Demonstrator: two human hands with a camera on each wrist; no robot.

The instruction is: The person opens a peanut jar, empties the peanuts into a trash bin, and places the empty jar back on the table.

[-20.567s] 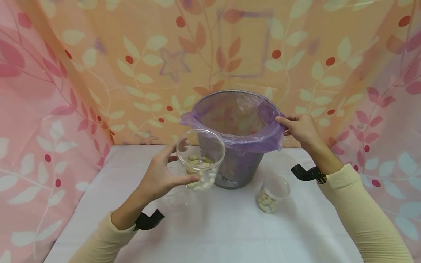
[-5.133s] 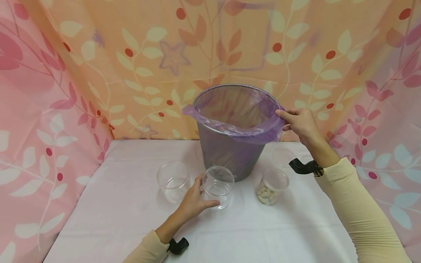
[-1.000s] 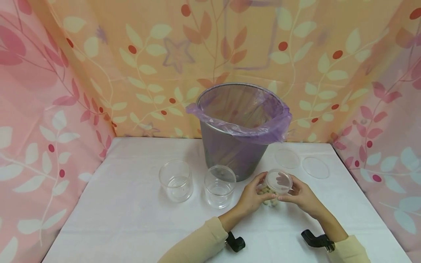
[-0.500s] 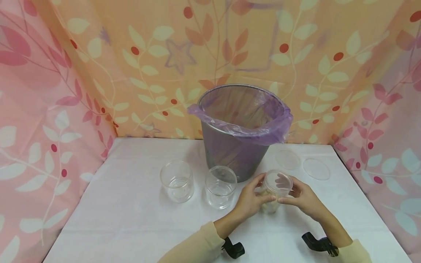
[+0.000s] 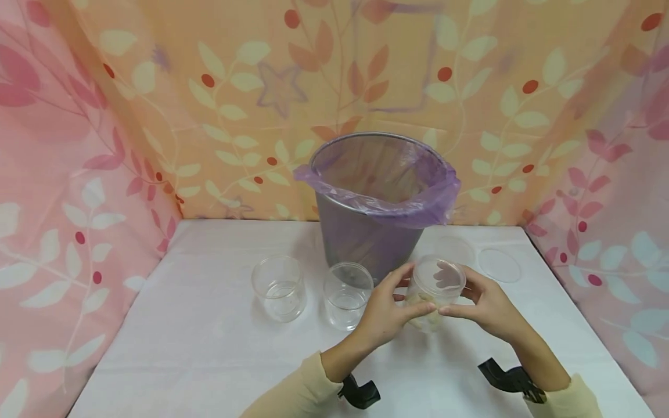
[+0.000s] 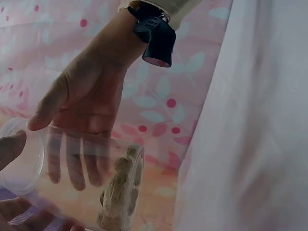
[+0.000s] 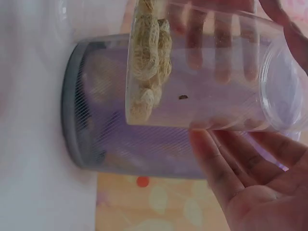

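Both hands hold a clear plastic container (image 5: pixel 435 284) with unshelled peanuts (image 7: pixel 146 53) at its base. In the head view my left hand (image 5: pixel 384 313) grips its left side and my right hand (image 5: pixel 488 302) its right side, thumbs toward the front. Through the clear wall in the left wrist view, the fingers of my right hand (image 6: pixel 91 91) show spread along it. Behind stands a grey mesh wastebasket (image 5: pixel 345 241) lined with a purple plastic bag (image 5: pixel 413 212) folded over its rim. In the right wrist view pale tan shapes show faintly through the mesh.
Two clear containers without peanuts, a left one (image 5: pixel 279 290) and a middle one (image 5: pixel 347 296), stand left of my hands. Flat clear lids (image 5: pixel 499 265) lie at the back right of the white-covered table (image 5: pixel 183 325). Patterned cloth (image 5: pixel 282 116) encloses the back and sides.
Long ago my left hand held a peanut-filled container by the wastebasket; later it held the bare middle one. My right hand has left the bag's edge. The peanut container has just come up slightly.
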